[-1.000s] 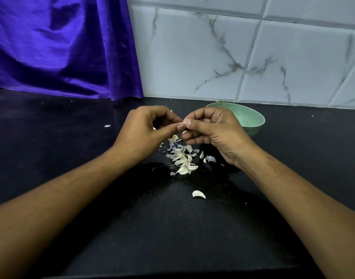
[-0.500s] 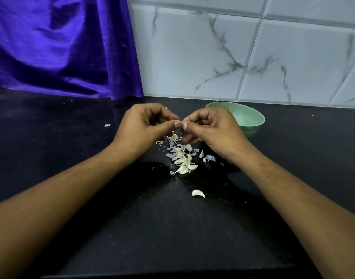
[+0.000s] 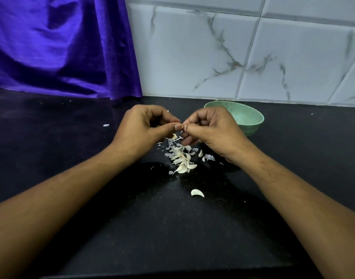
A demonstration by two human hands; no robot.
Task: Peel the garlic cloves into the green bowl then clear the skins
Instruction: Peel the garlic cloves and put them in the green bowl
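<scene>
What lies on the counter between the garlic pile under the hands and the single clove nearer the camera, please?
Nothing: the head view shows only bare black counter between the garlic pile and the single clove.

Curled fingers [image 3: 166, 128] hide most of the garlic clove [image 3: 174, 136]; the right hand [image 3: 213, 129] overlaps the green bowl [image 3: 251, 119].

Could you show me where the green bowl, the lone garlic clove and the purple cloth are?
green bowl [image 3: 250, 116], head view, inner wall by the right rim.
lone garlic clove [image 3: 197, 192], head view, middle of its body.
purple cloth [image 3: 61, 47], head view, central folds.
</scene>
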